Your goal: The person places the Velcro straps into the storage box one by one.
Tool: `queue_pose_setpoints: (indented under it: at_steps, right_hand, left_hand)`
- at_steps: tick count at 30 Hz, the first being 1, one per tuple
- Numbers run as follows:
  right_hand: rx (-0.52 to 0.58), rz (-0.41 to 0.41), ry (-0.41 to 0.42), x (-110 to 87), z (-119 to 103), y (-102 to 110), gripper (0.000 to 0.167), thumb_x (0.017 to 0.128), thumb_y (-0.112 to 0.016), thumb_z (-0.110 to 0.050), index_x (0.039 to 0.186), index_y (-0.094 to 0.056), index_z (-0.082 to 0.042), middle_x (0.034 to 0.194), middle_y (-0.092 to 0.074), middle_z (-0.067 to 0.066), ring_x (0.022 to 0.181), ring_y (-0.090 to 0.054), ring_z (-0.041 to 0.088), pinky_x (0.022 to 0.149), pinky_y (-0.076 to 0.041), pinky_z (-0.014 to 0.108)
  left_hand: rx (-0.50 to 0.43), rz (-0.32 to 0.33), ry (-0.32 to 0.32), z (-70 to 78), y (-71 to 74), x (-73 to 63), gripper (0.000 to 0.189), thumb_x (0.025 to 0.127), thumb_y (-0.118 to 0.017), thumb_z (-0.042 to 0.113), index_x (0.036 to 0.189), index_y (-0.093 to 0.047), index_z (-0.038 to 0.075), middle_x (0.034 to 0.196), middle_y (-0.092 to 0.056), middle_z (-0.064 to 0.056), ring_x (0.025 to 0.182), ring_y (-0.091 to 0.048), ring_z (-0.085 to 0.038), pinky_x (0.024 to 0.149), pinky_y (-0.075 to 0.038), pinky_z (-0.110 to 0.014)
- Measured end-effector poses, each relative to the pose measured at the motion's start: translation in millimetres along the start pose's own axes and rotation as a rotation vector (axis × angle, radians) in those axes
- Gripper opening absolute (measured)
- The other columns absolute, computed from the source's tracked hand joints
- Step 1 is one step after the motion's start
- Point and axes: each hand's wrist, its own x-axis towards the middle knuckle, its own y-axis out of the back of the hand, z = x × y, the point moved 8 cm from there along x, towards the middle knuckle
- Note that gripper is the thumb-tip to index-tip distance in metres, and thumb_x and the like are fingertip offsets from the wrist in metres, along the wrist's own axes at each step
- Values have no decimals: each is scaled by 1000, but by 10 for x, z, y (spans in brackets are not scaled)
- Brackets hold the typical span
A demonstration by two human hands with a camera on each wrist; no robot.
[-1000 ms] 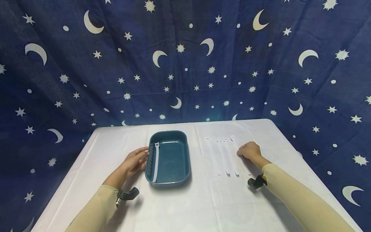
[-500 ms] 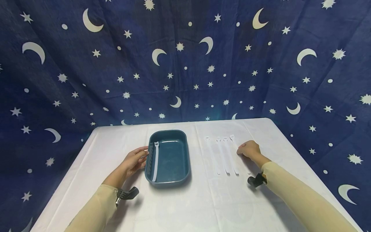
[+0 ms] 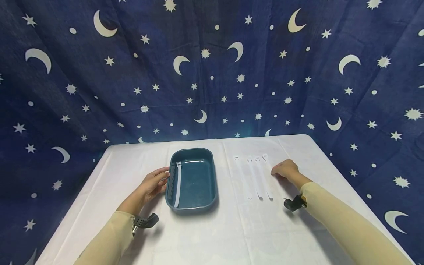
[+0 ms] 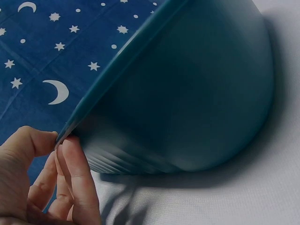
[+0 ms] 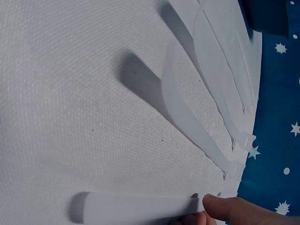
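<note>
My left hand (image 3: 155,184) pinches the left rim of a dark teal plastic bin (image 3: 214,184), thumb on the inner side and fingers outside. The bin (image 4: 201,84) fills most of the left wrist view. One white plastic strap with a slotted head (image 3: 179,184) lies lengthwise inside, along the left wall. At the right, my right hand (image 3: 286,170) pinches a similar strap (image 5: 136,206) between thumb and fingers near its middle. That strap's slotted head (image 3: 265,157) shows beyond the hand; its rounded tail (image 3: 284,198) shows in front.
Three more white straps lie side by side left of my right hand: a near one (image 3: 264,180), a middle one (image 3: 254,178) and a far one (image 3: 243,178). A white cloth (image 3: 212,239) covers the table. A blue moon-and-star curtain (image 3: 212,95) hangs behind.
My right hand has turned slightly at the wrist and its forearm has shifted a little to the right. My left hand and the bin stay in place.
</note>
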Motion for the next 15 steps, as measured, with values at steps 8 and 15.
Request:
queue_pose_setpoints:
  at_steps: [8,15]
  right_hand:
    - [21,-4,-10,-4,-10,-9,28,80,-73,-13,100,-69,7,77,-65,10,69,-56,18,55,-45,23]
    - [15,-17,-2,-29,-20,-17,25,82,-73,-12,99,-69,5,80,-65,10,71,-54,19,56,-44,23]
  left_hand:
    - [-5,-7,-1,1,-5,-20,55,94,-57,12,146,-40,3,96,-69,6,82,-67,-5,77,-61,-22]
    - [-3,-7,-5,3,1,-19,55,94,-58,12,146,-40,3,93,-69,7,81,-67,-4,75,-61,-21]
